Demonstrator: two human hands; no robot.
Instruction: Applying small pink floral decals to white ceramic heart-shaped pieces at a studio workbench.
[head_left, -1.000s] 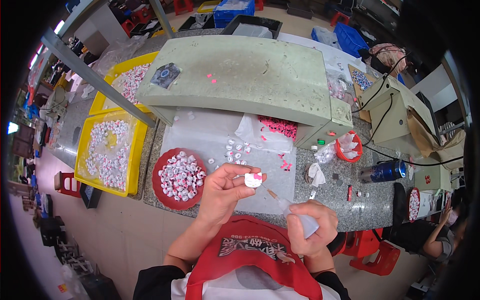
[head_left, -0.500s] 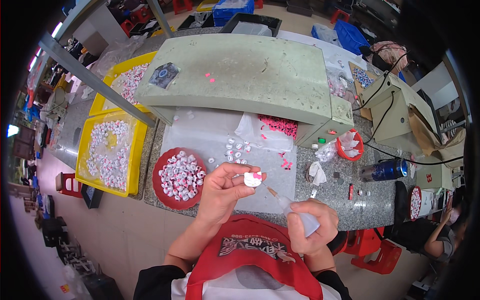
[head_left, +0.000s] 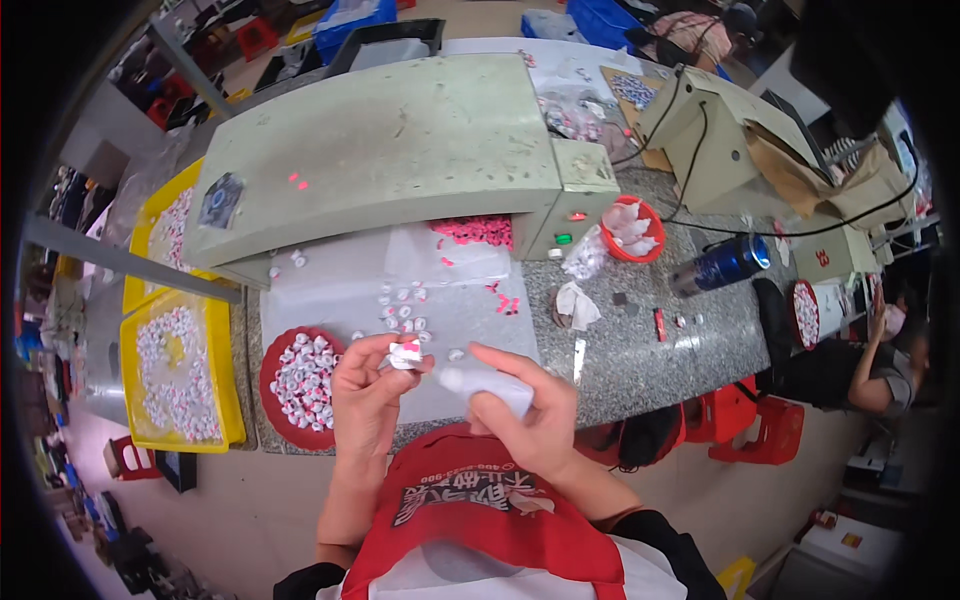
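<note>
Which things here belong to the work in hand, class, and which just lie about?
Seemingly in use:
white-and-pink piece in left hand
squeeze bottle in right hand
red dish of small pieces

Probably lying about:
blue flask
crumpled tissue
red stick

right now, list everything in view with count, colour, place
held piece: 1, white and pink, centre
squeeze bottle: 1, translucent, centre
paper: 1, white, centre
bowl: 1, red, left
trays: 2, yellow, left
small pieces: many, white and pink, bowl, trays, paper
housing: 1, pale green, centre
parts: many, pink, by housing
container: 1, red, right of housing
tumbler: 1, blue, right
stools: several, red, floor
crates: several, blue, top
other people: at least 2, mixed clothing, right
background clutter: uncounted, blurred
apron: 1, red, bottom
left hand: 1, bare, gripping held piece
right hand: 1, bare, gripping squeeze bottle
</note>
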